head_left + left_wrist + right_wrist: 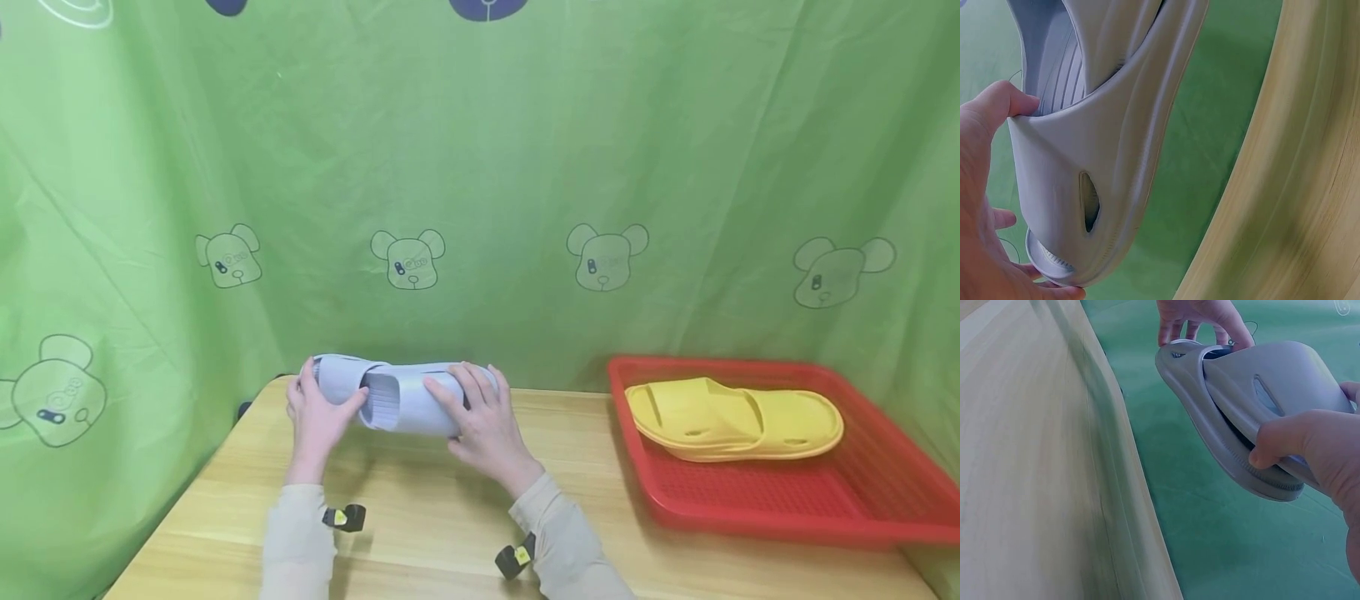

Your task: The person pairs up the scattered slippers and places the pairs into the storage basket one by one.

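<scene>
A pair of pale grey-lavender slippers (423, 404), nested one into the other, is held up above the far part of the table. My left hand (318, 417) grips the left end, thumb at the edge of a strap and fingers around the toe. On the other end, my right hand (487, 425) lies over the strap and holds it. In the left wrist view the front slipper (1054, 162) shows a slot in its strap. The right wrist view has the right thumb pressed along the side of the stacked slippers (1297, 369), with the left hand (1207, 315) beyond.
To the right, a red plastic tray (787, 529) stands on the wooden table (427, 517). It holds yellow slippers (697, 408), stacked sole to strap near its back. A green curtain (510, 150) with bear-head prints hangs behind the table.
</scene>
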A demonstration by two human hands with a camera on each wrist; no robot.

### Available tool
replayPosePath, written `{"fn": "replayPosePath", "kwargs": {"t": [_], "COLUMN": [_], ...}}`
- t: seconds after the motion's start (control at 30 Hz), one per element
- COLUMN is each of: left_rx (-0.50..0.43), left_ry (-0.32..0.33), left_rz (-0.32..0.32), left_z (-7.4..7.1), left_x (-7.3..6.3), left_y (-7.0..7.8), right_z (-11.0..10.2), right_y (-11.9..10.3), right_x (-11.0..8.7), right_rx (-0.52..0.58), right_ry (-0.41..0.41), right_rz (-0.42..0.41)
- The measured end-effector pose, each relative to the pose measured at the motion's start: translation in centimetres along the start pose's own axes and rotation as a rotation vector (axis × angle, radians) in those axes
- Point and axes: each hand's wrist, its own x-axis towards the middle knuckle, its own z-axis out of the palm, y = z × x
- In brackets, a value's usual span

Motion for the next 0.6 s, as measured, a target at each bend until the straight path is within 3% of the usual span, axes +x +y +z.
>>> {"fn": "replayPosePath", "kwargs": {"t": [0.6], "left_rx": [0.02], "left_ry": [-0.021], "left_rz": [-0.013], "left_z": [0.16], "left_x": [0.0], "left_y": [0.08], "right_z": [0.3], "right_y": [-0.13], "right_x": [0.1], "right_rx": [0.011], "right_ry": [0.006], "right_rz": [-0.001]}}
